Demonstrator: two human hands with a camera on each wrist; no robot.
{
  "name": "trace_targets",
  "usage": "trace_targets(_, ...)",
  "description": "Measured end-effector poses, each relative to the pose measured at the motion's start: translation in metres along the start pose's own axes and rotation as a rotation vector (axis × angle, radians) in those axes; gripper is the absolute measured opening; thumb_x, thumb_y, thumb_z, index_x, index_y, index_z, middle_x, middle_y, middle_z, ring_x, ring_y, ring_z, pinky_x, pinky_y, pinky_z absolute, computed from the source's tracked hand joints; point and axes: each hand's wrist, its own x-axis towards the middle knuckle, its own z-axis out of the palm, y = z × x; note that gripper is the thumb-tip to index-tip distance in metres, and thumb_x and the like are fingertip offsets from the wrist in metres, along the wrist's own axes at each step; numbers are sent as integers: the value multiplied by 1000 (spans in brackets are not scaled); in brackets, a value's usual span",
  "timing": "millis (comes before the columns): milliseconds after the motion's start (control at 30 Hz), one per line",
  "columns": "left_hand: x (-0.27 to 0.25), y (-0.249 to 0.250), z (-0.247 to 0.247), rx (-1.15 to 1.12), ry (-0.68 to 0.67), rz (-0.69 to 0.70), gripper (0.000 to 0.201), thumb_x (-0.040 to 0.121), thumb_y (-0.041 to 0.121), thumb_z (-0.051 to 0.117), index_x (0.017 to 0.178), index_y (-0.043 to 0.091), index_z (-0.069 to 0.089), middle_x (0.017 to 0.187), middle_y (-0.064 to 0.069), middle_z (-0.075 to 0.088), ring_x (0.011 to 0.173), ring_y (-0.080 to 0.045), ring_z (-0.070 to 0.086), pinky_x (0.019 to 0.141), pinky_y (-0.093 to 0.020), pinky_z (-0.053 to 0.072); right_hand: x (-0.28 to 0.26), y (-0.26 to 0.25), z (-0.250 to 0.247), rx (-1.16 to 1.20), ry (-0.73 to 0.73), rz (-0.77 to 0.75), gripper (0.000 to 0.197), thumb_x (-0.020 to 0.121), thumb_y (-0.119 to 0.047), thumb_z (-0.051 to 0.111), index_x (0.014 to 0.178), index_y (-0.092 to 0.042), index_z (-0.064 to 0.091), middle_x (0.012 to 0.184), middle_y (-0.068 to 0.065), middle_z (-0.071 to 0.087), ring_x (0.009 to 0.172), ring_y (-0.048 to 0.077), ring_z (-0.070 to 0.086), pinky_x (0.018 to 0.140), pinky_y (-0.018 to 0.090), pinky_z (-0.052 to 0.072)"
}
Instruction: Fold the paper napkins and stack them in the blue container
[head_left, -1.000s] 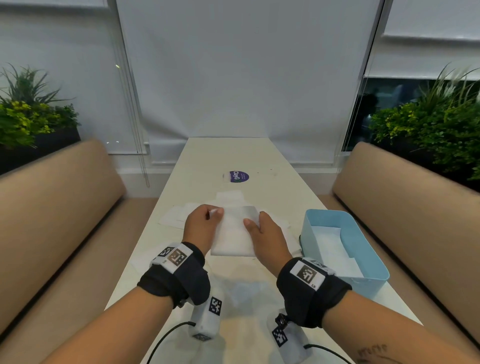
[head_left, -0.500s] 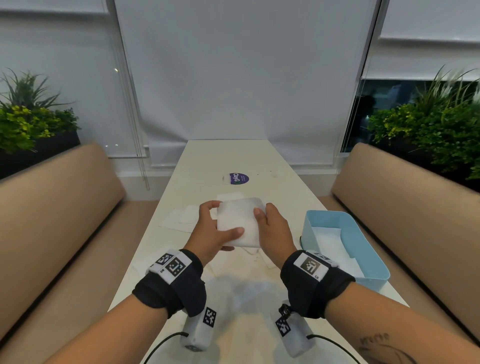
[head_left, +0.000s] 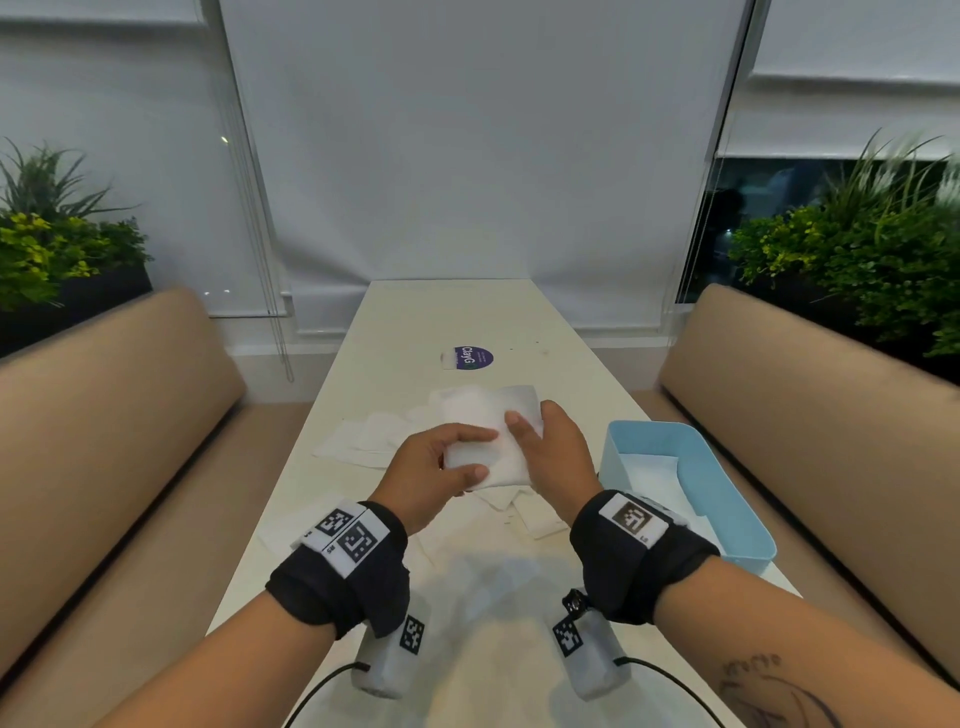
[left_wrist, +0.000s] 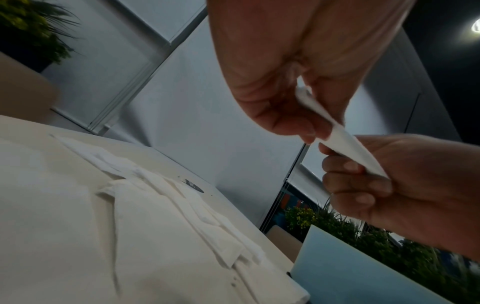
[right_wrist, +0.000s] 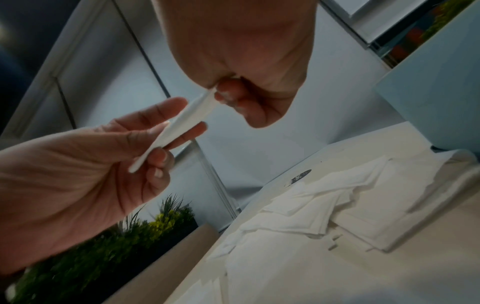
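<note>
Held napkin: a white folded napkin (head_left: 488, 441) is up off the worktop (head_left: 457, 312). Both hands grip it above the loose sheets, to the left of the blue container (head_left: 724, 486). From the wrist cameras it shows edge-on as a thin, flat, tilted wad.
Left hand: the left hand (head_left: 426, 478) takes the napkin's near left part. The thumb lies on one face and the fingers (right_wrist: 158, 158) press the other, so the paper is pinched between them.
Right hand: the right hand (head_left: 558, 457) pinches the right edge, with the thumb on top and the remaining fingers (left_wrist: 348, 166) curled against the underside.
Blue container: a light-blue rectangular tub, open on top, at the right edge of the worktop just beside the right wrist. Flat white stacked napkins (head_left: 652, 470) lie inside it.
Loose sheets: white loose sheets (head_left: 363, 439) lie overlapping on the worktop, beneath the hands and spreading to the left.
Worktop: long, narrow and cream-coloured, it runs away from the person to a white blind (head_left: 467, 156).
Sticker: a round purple sticker (head_left: 472, 357) lies flat on the worktop beyond the sheets.
Wrists: black wrist bands (head_left: 343, 577) carry square coded tags, and white cabled units hang under them.
Sides: a tan bench (head_left: 104, 415) flanks the worktop on each side, with green plants (head_left: 857, 260) behind.
</note>
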Motion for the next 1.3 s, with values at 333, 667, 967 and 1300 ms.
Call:
trace_targets(333, 7, -5, -5, 3, -1, -16, 51, 73, -9, 71, 100, 33, 61, 107, 5, 61, 92, -13, 59, 76, -24, 51, -5, -6, -24, 250, -333, 199, 53, 73, 5, 75, 114, -9, 44, 86, 14, 65, 56, 21, 62, 50, 30, 51)
trace_targets(667, 10, 8, -7, 44, -111, -66, 50, 75, -7, 71, 101, 34, 60, 98, 0, 63, 71, -19, 54, 58, -19, 48, -7, -2, -56, 231, -338, 248, 22, 82, -1, 69, 97, -7, 54, 64, 12, 62, 49, 18, 61, 48, 27, 53)
trace_targets(967, 39, 41, 37, 47, -174, -17, 38, 82, -3, 65, 106, 26, 59, 94, 0, 62, 63, -9, 64, 58, -17, 49, 12, -18, -111, 59, -97, 210, 14, 92, -16, 58, 85, -4, 57, 65, 5, 49, 54, 13, 46, 46, 23, 44)
trace_targets(1300, 76, 41, 119, 276, -162, -47, 26, 84, -3, 62, 110, 0, 62, 89, -3, 60, 65, -15, 59, 62, -18, 50, 32, 8, -182, -183, 200, 233, 22, 84, -1, 65, 88, -10, 46, 70, 7, 51, 51, 16, 46, 33, 21, 40)
